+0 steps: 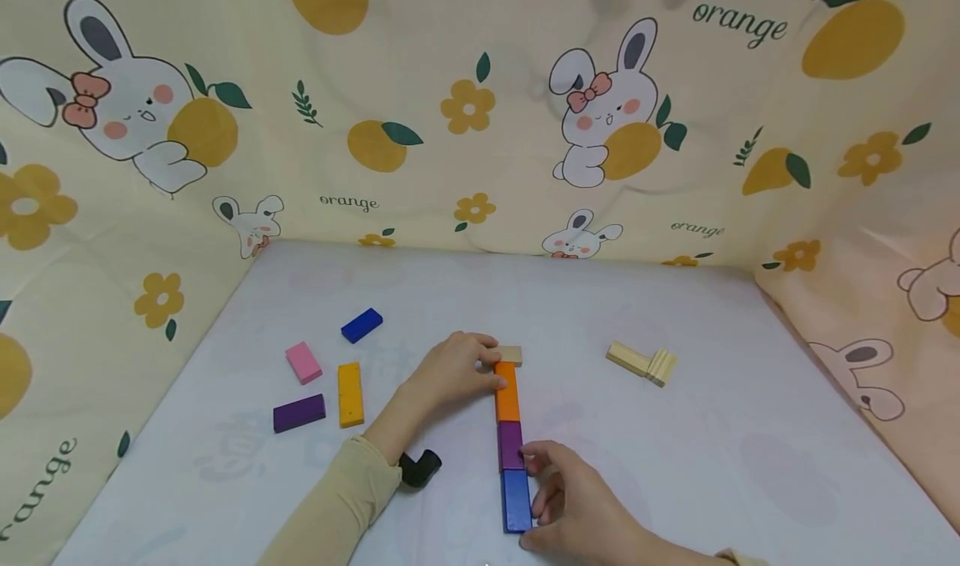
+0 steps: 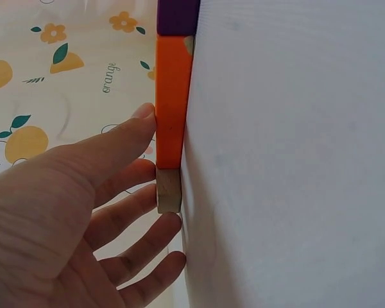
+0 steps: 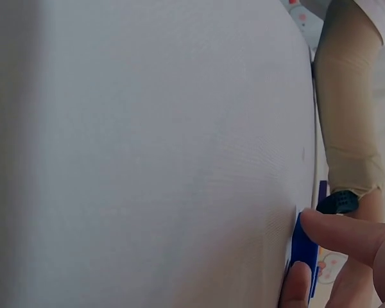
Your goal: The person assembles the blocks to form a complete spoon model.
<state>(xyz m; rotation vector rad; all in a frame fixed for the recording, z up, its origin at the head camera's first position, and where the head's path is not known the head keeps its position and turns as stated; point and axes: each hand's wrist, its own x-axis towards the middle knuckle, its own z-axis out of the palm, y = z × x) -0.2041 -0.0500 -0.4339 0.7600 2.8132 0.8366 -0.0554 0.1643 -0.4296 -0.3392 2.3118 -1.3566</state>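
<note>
A straight row of blocks lies on the white table: a natural wood block (image 1: 511,355) at the far end, then an orange block (image 1: 507,399), a purple block (image 1: 510,444) and a blue block (image 1: 516,502) nearest. My left hand (image 1: 450,368) is at the far end; its thumb touches the side of the orange block (image 2: 171,96) and its fingers are at the wood block (image 2: 169,190). Beside the near end is my right hand (image 1: 573,499), thumb at the corner of the blue block (image 3: 303,247), index finger against the purple one. Both hands touch from the side.
Left of the row lie loose blocks: dark blue (image 1: 362,325), pink (image 1: 303,363), yellow (image 1: 350,394) and dark purple (image 1: 299,413). Several natural wood blocks (image 1: 641,363) sit together to the right. A black device (image 1: 421,468) shows by my left wrist. Patterned cloth (image 1: 420,199) stands behind.
</note>
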